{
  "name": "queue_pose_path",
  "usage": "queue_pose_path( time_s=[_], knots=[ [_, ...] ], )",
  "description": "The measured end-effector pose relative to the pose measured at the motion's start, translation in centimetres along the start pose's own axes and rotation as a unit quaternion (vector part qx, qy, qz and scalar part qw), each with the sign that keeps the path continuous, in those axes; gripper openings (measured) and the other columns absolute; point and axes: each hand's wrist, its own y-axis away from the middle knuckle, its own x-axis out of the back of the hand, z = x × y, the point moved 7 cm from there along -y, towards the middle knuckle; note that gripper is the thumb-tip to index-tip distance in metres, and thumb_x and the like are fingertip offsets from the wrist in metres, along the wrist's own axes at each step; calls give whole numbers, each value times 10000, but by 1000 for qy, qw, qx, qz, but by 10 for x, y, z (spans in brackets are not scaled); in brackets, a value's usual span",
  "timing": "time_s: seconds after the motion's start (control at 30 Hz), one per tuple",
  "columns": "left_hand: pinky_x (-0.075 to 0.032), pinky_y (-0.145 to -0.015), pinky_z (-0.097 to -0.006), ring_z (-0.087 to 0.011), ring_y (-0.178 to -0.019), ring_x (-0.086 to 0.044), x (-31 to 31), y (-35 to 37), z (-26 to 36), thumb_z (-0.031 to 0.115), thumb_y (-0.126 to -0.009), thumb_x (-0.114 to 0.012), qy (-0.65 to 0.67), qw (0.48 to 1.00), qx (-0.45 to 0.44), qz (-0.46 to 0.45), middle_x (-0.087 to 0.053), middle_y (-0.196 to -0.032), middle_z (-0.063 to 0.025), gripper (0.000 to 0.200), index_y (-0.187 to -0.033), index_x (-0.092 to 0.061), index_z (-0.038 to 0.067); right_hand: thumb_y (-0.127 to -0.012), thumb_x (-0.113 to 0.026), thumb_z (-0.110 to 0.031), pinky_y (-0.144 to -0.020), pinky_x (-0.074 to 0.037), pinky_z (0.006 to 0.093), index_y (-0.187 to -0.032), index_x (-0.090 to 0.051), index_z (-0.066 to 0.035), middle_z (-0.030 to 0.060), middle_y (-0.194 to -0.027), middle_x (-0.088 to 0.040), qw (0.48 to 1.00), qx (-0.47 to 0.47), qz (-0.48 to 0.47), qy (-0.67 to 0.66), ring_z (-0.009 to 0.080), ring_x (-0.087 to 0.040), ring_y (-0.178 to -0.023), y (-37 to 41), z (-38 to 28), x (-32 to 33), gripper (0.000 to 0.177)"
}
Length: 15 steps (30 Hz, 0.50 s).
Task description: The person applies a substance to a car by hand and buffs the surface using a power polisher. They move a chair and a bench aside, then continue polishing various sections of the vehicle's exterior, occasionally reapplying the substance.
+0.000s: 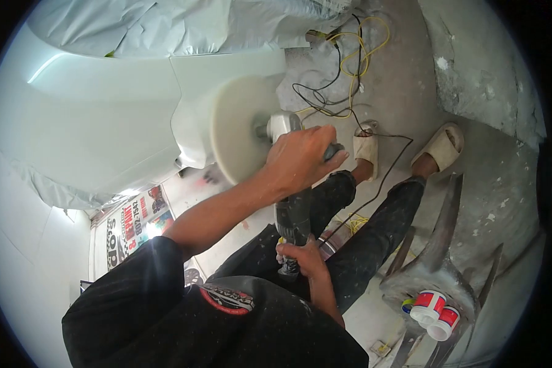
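A polisher [293, 218] with a metal head and dark body hangs upright in front of me. Fingers of my left hand [300, 159] wrap around its black side handle [333, 151], close behind the head. Lower down, my right hand [305, 256] is closed around the rear grip. The round whitish pad [242, 132] has a smeared surface and faces the pale car panel [193, 113], overlapping its edge in this view. Beside that panel is a larger smooth, pale body section [104, 113]. A dark power cord [383, 178] runs from near my lap past my feet.
Plastic sheeting [214, 24] covers the car above the panel. Black and yellow cables [349, 73] lie looped on the floor near my sandals [444, 147]. A stool [426, 270] at right bears red-and-white tubs [428, 308]. A printed banner [129, 230] lies at left; a rough wall [490, 67] stands at upper right.
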Motion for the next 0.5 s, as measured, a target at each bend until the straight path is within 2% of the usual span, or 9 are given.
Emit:
queue_pose_path(
  time_s=[0.13, 0.17, 0.3, 0.4, 0.43, 0.5],
  knots=[
    [-528, -683, -508, -434, -750, -670, -26, -28, -17, 372, -873, -767, 8, 1000, 18, -20, -670, -773, -205, 410, -877, -599, -1, -740, -810, -22, -558, -578, 360, -1016, -642, 14, 102, -767, -673, 999, 9, -7, -41, 203, -675, -595, -22, -14, 12, 325],
    [-530, -689, -511, -440, -755, -671, -31, -37, -21, 368, -864, -773, 6, 999, 24, -26, -672, -768, -212, 412, -875, -597, -5, -767, -810, -62, -566, -530, 328, -970, -667, 2, 74, -763, -670, 997, 7, -17, -72, 169, -647, -606, -25, -17, 12, 257],
    [-535, -717, -524, -463, -771, -672, -45, -66, -27, 365, -851, -768, -6, 1000, 13, -24, -671, -755, -245, 416, -875, -604, -16, -782, -786, -18, -537, -538, 347, -997, -649, 20, 100, -744, -670, 996, -3, -9, -91, 194, -659, -589, -40, -36, 24, 258],
    [-539, -730, -530, -472, -781, -674, -43, -85, -24, 371, -845, -767, 8, 1000, -3, -3, -666, -742, -262, 427, -880, -608, -24, -769, -793, -53, -534, -575, 373, -986, -633, 13, 119, -751, -665, 996, 16, 10, -89, 224, -671, -580, -45, -58, 37, 278],
    [-541, -732, -530, -474, -782, -675, -41, -96, -27, 372, -842, -768, 13, 1000, -2, 10, -665, -739, -264, 429, -882, -610, -25, -787, -789, -76, -542, -579, 374, -971, -639, 12, 121, -761, -668, 999, 8, 27, -45, 226, -676, -595, -49, -65, 47, 253],
    [-545, -736, -530, -477, -785, -677, -42, -113, -28, 371, -835, -771, 29, 999, 0, 28, -665, -732, -266, 428, -885, -615, -25, -800, -783, -89, -541, -580, 378, -967, -643, 15, 121, -763, -668, 999, 3, 14, -34, 229, -679, -599, -53, -85, 57, 242]
  ],
)
